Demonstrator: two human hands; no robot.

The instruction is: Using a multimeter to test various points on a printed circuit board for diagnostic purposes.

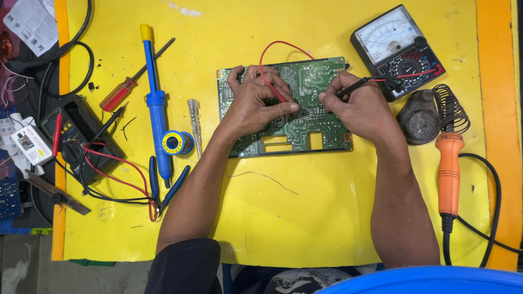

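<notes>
**Desk:** What do the hands have hold of?

**Photographer:** The left hand [253,106] rests on a green circuit board [305,117] at the centre of a yellow table [294,218], fingers curled shut around a red test probe [277,93] whose tip meets the board. The right hand [362,106] pinches a black test probe [354,86] between thumb and forefinger, its tip on the board just beside the red one.

**Desk:** And the leads?

**Photographer:** A red wire [278,46] loops up toward twelve o'clock; both leads run to an analog multimeter [396,49] at one o'clock, lying near the table's far edge.

**Desk:** How crowded are the edges?

**Photographer:** At three o'clock, an orange-handled soldering iron [449,174] sits in its coil stand [436,111], close to the right hand's wrist. At nine o'clock lie a blue desoldering pump [155,103], a solder spool [175,142], a clear-handled tester screwdriver [194,122], a red-handled screwdriver [128,87] and blue-handled pliers [166,188]. A black digital multimeter [76,133] straddles the table's left edge.

**Desk:** Open room?

**Photographer:** From the board's near edge toward six o'clock, yellow surface between the forearms, crossed by one thin strand, possibly wire or solder. A blue rim [430,280] cuts the bottom right corner.
</notes>
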